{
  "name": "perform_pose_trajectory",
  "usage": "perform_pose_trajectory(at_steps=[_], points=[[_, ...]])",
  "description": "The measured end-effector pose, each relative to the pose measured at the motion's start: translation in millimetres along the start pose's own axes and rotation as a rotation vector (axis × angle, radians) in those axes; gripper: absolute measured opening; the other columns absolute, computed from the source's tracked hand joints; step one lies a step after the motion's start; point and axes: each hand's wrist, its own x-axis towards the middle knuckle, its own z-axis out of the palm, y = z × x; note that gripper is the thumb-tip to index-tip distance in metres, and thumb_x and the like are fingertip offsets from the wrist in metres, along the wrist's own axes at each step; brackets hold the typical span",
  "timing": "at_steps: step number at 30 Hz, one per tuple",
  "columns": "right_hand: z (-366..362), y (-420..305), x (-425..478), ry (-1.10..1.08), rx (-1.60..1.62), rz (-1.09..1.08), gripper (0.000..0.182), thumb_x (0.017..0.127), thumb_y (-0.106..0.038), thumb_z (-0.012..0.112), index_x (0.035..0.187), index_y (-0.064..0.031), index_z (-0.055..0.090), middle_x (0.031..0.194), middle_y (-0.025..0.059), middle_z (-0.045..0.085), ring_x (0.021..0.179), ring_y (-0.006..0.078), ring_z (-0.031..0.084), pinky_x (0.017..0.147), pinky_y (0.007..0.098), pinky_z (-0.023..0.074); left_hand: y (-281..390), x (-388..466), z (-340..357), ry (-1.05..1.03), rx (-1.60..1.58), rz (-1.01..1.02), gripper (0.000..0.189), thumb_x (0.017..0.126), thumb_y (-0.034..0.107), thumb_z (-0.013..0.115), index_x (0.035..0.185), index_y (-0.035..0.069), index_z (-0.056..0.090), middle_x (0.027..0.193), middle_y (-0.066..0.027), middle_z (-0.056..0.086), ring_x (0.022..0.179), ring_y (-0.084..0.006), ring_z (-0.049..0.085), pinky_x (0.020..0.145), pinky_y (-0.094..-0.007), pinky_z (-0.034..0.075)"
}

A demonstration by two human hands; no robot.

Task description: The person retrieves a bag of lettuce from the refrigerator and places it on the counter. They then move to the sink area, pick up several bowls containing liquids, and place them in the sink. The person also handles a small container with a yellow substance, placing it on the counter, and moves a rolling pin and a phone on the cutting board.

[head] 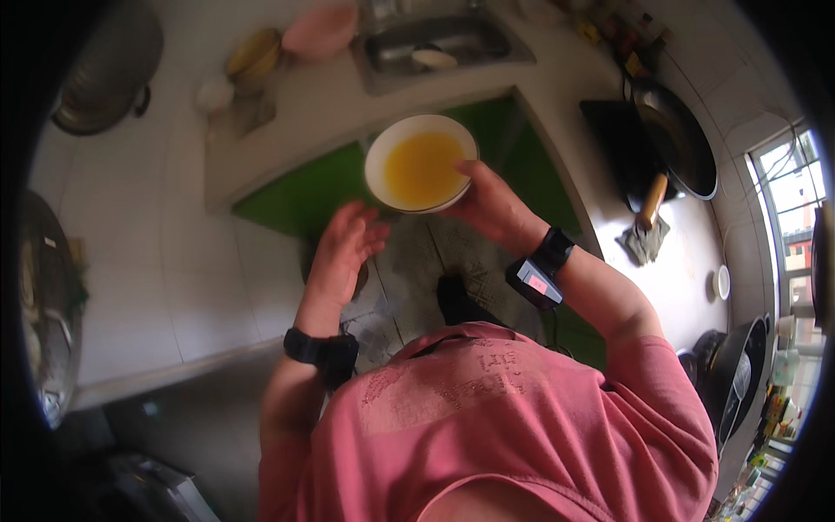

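A white bowl (378, 166) with yellow-orange liquid (424, 168) in it is held up in front of me. My right hand (492, 202) grips its right side, thumb over the rim and the other fingers mostly hidden beneath. To the lower left of the bowl, my left hand (350, 251) is raised with its fingers apart and nothing in it. A small gap shows between those fingers and the bowl. The liquid looks like beaten egg, though the picture does not settle it.
A wok (678, 140) with a wooden handle sits on a black cooktop (600, 140) at right, near a grey cloth (644, 240). A sink (443, 42), a pink basin (321, 31) and yellowish bowls (253, 57) line the back counter. Green cabinet doors (306, 189) stand below.
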Motion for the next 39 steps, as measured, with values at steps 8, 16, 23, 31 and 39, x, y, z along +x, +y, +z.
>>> perform_pose_trajectory(at_steps=[8,16,23,31,39], points=[[-57,-66,125,0.021,-0.065,0.016,0.043,0.090,-0.025,0.039,0.123,0.0023,0.039,0.121,0.0140,0.049,0.111,0.0240,0.050,0.092,0.0377,0.0430,34,97,-14,0.070,0.044,-0.107,0.033,0.090,0.020,0.050,0.116,0.001,0.047,0.105,-0.0102,0.057,0.088,-0.0186,0.057,0.074,-0.0285,0.045],[-110,-106,239,0.229,-0.115,0.008,0.043,0.087,-0.027,0.048,0.122,-0.0024,0.039,0.117,0.0124,0.048,0.106,0.0246,0.051,0.090,0.0386,0.0439,68,185,-34,0.070,0.109,-0.172,0.028,0.090,0.019,0.048,0.112,0.001,0.050,0.102,-0.0075,0.057,0.088,-0.0165,0.056,0.073,-0.0269,0.044],[-123,-150,313,0.353,-0.481,0.024,0.046,0.088,-0.028,0.045,0.126,-0.0033,0.039,0.118,0.0099,0.050,0.109,0.0219,0.050,0.092,0.0364,0.0424,105,276,-66,-0.046,0.108,-0.190,0.026,0.090,0.018,0.048,0.110,0.001,0.051,0.101,-0.0072,0.057,0.088,-0.0159,0.056,0.075,-0.0274,0.044],[-148,-162,398,0.343,-1.136,-0.153,0.058,0.076,-0.026,0.062,0.124,-0.0025,0.041,0.108,0.0136,0.054,0.098,0.0249,0.053,0.083,0.0354,0.0430,110,355,-90,-0.069,0.130,-0.262,0.026,0.090,0.016,0.048,0.110,0.000,0.051,0.100,-0.0080,0.057,0.088,-0.0157,0.056,0.075,-0.0273,0.044],[-147,-171,417,0.068,-1.846,-0.590,0.070,0.063,-0.025,0.068,0.124,-0.0035,0.039,0.099,0.0196,0.050,0.092,0.0372,0.049,0.080,0.0426,0.0440,106,385,-67,-0.024,0.116,-0.245,0.027,0.089,0.016,0.050,0.111,0.000,0.051,0.100,-0.0077,0.057,0.087,-0.0155,0.056,0.075,-0.0265,0.044]])
